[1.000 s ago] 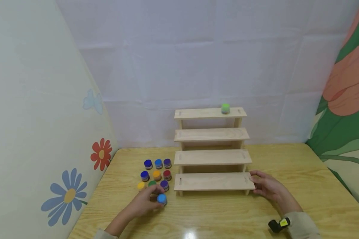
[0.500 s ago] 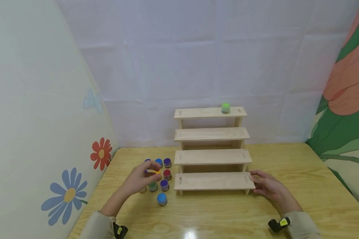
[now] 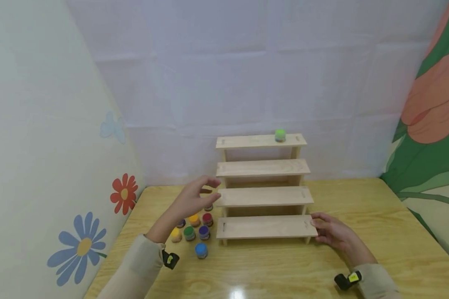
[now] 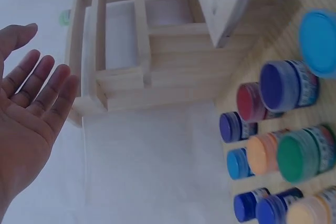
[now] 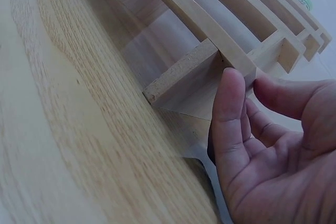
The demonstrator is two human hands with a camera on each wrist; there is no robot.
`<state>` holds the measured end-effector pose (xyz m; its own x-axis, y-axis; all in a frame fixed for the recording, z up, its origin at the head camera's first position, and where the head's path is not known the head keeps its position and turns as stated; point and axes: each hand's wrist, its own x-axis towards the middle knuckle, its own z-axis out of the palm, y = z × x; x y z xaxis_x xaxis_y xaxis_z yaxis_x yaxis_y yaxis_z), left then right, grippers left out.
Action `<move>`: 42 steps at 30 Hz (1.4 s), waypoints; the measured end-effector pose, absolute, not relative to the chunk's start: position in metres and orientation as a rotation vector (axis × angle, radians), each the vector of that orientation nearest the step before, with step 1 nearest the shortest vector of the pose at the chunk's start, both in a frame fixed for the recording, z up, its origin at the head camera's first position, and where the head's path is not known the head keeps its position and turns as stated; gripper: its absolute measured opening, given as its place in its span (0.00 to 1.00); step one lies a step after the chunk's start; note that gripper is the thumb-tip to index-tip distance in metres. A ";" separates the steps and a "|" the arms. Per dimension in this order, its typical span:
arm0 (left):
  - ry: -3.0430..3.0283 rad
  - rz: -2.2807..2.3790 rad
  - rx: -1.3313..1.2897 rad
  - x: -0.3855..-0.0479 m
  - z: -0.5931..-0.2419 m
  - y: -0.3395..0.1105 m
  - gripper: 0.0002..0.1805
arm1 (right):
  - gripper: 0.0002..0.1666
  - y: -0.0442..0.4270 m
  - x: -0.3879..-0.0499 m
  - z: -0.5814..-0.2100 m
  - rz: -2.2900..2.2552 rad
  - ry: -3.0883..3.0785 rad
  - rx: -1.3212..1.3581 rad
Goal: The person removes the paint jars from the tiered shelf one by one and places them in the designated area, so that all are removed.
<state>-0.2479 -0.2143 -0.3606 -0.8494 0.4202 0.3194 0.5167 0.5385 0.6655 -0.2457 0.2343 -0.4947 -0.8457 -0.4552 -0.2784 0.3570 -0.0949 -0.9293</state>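
Note:
In the head view my left hand [image 3: 194, 198] hovers above the paint jars, beside the left end of the wooden step shelf [image 3: 263, 226]. Its fingers are loosely bent with nothing between them; in the left wrist view that palm [image 4: 26, 124] faces up and holds nothing. My right hand [image 3: 334, 236] pinches the right end of the lowest shelf board, thumb and fingers on its edge [image 5: 231, 51] in the right wrist view. A jar with a light green lid [image 3: 280, 136] stands on the top board. A light blue jar [image 3: 201, 251] stands alone in front of the other jars.
Left of the shelf stand several small jars, among them a green one [image 3: 189, 233], a purple one [image 3: 204, 233], a red one [image 3: 207, 219] and a yellow one [image 3: 176, 235]. My left hand hides some back-row jars. A white cloth [image 3: 209, 83] hangs behind the table.
My left hand has released the light blue jar, leaving it in front of the group, then moved up and over the jars to the shelf's left side. My right hand stays in place.

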 end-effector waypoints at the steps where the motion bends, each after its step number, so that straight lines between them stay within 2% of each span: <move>1: -2.635 -1.204 -0.826 -0.252 -0.359 -0.211 0.20 | 0.08 0.234 -0.246 -0.494 -1.986 1.652 -0.106; 25: -2.613 -1.245 -0.893 -0.322 -0.323 -0.141 0.25 | 0.08 0.236 -0.246 -0.495 -1.982 1.672 -0.064; 32: -2.635 -1.340 -0.822 -0.338 -0.315 -0.123 0.24 | 0.13 0.239 -0.246 -0.495 -1.966 1.694 -0.096; 42: -2.588 -1.402 -0.848 -0.364 -0.302 -0.086 0.23 | 0.10 0.243 -0.246 -0.494 -1.969 1.695 -0.087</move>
